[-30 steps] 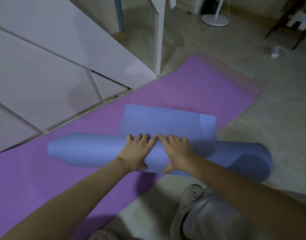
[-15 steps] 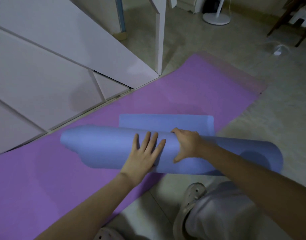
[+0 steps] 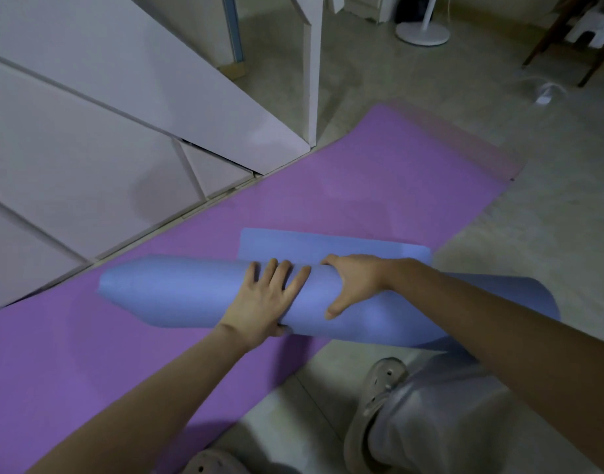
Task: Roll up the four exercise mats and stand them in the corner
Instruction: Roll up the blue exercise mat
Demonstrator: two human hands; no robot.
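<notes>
- Nearest the person, below the right wrist, a pale shoe (image 3: 379,391) stood on the floor (image 3: 533,234); the crouch looked close enough to lean weight onto the roll.
- The left hand (image 3: 264,297) lay flat on the blue mat (image 3: 191,295), fingers straight and spread, pressing and gripping nothing; the right hand (image 3: 353,285), just beside it, was clamped over the top of the roll, fingers curled past the far side, thumb on the near side.
- The blue mat lay under both hands as a fat roll across the purple mat (image 3: 379,186); left of the left hand it tapered to a cone, and right of the right hand it flared wide over bare floor; it looked loose and skewed.
- Doing this step well probably called for hands set wider apart, even pressure, and a pull back to tighten the coil.
- Just beyond the fingertips a short unrolled tail (image 3: 328,244) lay flat; it wanted rolling square to its edge.
- Farther off, the purple mat stretched away, not yet rolled, beside a white cabinet (image 3: 105,131) left of the left hand.
</notes>
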